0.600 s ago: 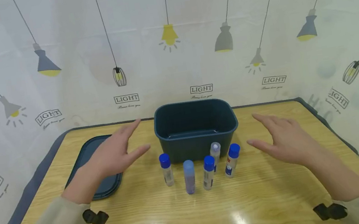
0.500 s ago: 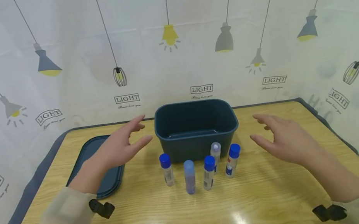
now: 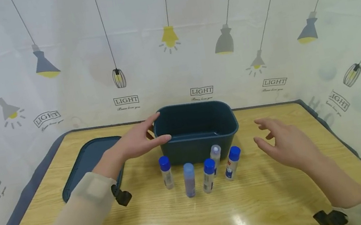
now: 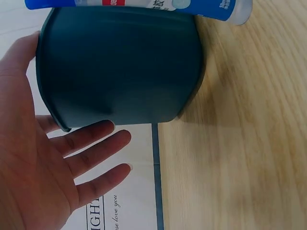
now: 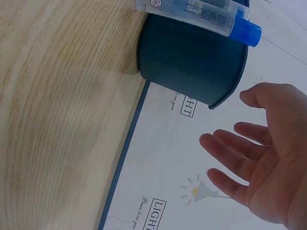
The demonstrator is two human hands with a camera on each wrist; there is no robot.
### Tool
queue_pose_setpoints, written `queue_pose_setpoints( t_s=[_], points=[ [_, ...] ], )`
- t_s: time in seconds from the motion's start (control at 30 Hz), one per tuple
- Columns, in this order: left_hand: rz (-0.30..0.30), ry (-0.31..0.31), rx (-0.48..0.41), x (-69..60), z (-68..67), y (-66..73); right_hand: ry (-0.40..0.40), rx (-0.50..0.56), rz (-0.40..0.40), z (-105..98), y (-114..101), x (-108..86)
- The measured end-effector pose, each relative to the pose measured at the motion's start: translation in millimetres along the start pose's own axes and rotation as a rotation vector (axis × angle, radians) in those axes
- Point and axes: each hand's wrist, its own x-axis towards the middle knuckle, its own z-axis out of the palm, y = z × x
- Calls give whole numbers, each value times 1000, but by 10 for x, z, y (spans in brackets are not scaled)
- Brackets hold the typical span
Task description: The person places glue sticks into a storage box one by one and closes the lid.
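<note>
A dark teal plastic bin (image 3: 200, 146) stands at the back of the table. My left hand (image 3: 136, 139) is at its left end, thumb by the front rim and index finger at the back corner. In the left wrist view, the other fingers (image 4: 98, 155) stretch out loosely beside the bin wall, not curled round it. My right hand (image 3: 290, 144) hovers to the right of the bin, apart from it, fingers slightly bent and holding nothing. Several upright glue sticks stand before the bin, among them one with a dark blue cap (image 3: 166, 173) and a light-blue one (image 3: 189, 180).
A dark teal lid (image 3: 90, 162) lies flat on the left of the wooden table (image 3: 190, 221), partly behind the left forearm. A cloth printed with lamps (image 3: 143, 55) hangs round the table's back and sides.
My left hand has moved right and forward, from above the lid to the bin's left end. My right hand has barely moved; its fingers are a little more bent.
</note>
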Motion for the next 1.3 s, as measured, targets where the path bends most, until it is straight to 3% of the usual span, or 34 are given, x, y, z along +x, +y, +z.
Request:
queue_pose_setpoints(
  t_s=[0.17,0.43,0.6,0.9,1.3],
  points=[
    [-6,1,-8,-37,8,7,-9,41,-10,2,-45,-7],
    [-33,1,-27,-57,61,-1,-92,387,-72,124,-189,-59],
    [-38,12,-44,-60,83,-2,-140,485,-109,254,-231,-70],
    [-37,26,-61,-52,97,-18,-126,500,-84,441,-270,-44],
    [-39,31,-69,-54,117,-19,-91,472,-97,444,-302,-57]
  ],
)
